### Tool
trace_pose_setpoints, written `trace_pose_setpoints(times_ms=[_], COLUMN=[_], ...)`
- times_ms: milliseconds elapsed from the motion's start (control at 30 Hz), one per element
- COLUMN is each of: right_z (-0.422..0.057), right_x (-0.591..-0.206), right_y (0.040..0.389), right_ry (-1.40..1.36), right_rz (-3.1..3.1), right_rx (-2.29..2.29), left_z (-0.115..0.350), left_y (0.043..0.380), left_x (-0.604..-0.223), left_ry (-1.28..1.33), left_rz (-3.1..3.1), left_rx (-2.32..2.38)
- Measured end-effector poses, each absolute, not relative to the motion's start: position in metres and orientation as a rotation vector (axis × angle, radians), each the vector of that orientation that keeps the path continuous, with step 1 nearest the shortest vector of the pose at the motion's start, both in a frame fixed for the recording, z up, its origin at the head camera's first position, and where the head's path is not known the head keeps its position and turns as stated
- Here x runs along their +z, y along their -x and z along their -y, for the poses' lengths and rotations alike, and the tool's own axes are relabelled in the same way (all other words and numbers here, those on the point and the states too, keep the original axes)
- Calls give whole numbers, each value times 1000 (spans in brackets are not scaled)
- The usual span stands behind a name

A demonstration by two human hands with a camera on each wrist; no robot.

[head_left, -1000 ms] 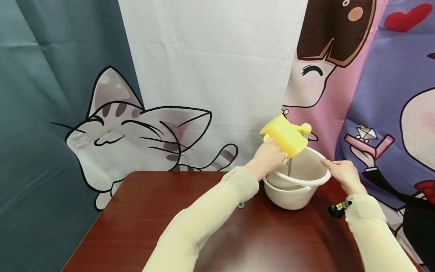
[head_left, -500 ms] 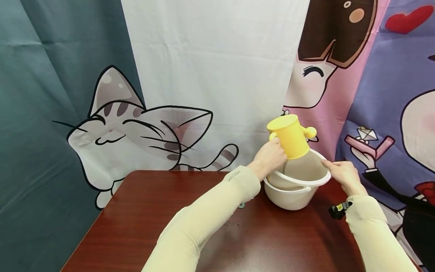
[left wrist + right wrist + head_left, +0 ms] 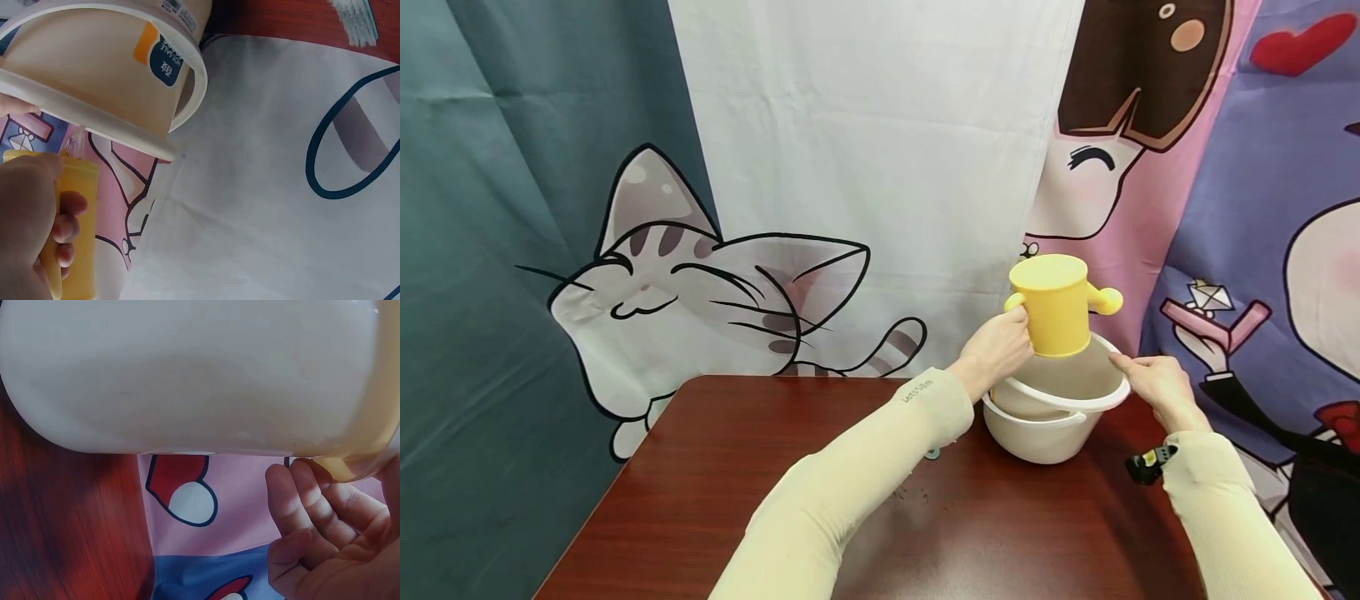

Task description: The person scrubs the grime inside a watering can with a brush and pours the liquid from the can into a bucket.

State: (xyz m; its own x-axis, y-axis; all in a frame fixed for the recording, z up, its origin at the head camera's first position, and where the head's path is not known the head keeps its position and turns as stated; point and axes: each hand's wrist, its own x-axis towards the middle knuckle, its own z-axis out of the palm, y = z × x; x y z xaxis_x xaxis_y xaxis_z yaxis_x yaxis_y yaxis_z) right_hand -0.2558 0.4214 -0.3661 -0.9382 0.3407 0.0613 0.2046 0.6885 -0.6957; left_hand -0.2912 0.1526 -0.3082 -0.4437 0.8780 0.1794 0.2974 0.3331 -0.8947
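Note:
My left hand (image 3: 996, 354) grips the handle of a small yellow watering can (image 3: 1058, 308), held nearly upright over the basins with its ball-ended spout pointing right. In the left wrist view, fingers (image 3: 65, 228) curl around the can's handle. Below it, a white basin (image 3: 1108, 401) sits tilted in a second white basin (image 3: 1037, 442) on the table. My right hand (image 3: 1157, 387) pinches the upper basin's right rim between thumb and fingers; the right wrist view shows its fingertips curled beneath that rim. The inside of the can is hidden.
The brown wooden table (image 3: 820, 433) ends against a printed cloth backdrop (image 3: 880, 167). Pale bristles of a brush (image 3: 356, 22) show at the left wrist view's top edge. Small dark specks (image 3: 917, 496) lie on the table, and a black wrist camera (image 3: 1145, 465) sits on the right cuff.
The left hand has turned the watering can from a leftward tilt to nearly upright, and the can has shifted right. A thin stream below it no longer shows. The right hand stays on the rim.

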Motion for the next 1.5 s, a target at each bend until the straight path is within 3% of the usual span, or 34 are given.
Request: trace_pose_setpoints(times_ms=[1500], right_z=[-420], right_x=[-363], right_y=[253], right_ry=[417], right_rz=[2732], right_rx=[1051], left_z=[-140], left_y=[297], left_x=[-312], left_ry=[900], left_rz=[1966], left_rx=[1041])
